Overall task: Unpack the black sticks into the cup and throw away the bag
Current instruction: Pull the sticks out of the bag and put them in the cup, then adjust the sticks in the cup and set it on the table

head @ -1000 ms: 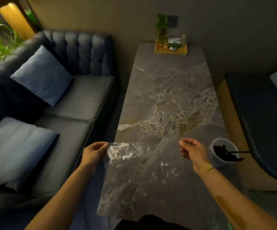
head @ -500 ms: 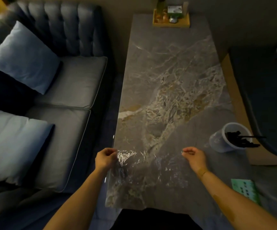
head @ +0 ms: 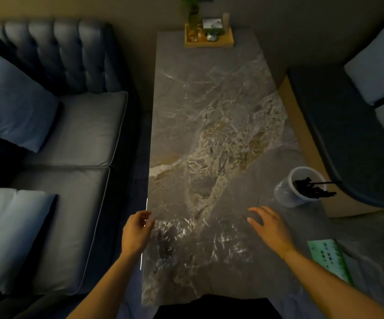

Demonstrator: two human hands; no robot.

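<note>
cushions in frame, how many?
3. One blue cushion against the far end of the left sofa, one at its near end, one pale cushion on the right-hand seat. More may sit outside the frame.

Marble table (head: 209, 93), grey sofa (head: 76, 130), blue cushions (head: 14, 100), wooden tray (head: 209, 41)

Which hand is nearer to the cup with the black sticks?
The right hand, open, is just below and left of the cup. The left hand is far across the table, at the bag's left edge.
</note>
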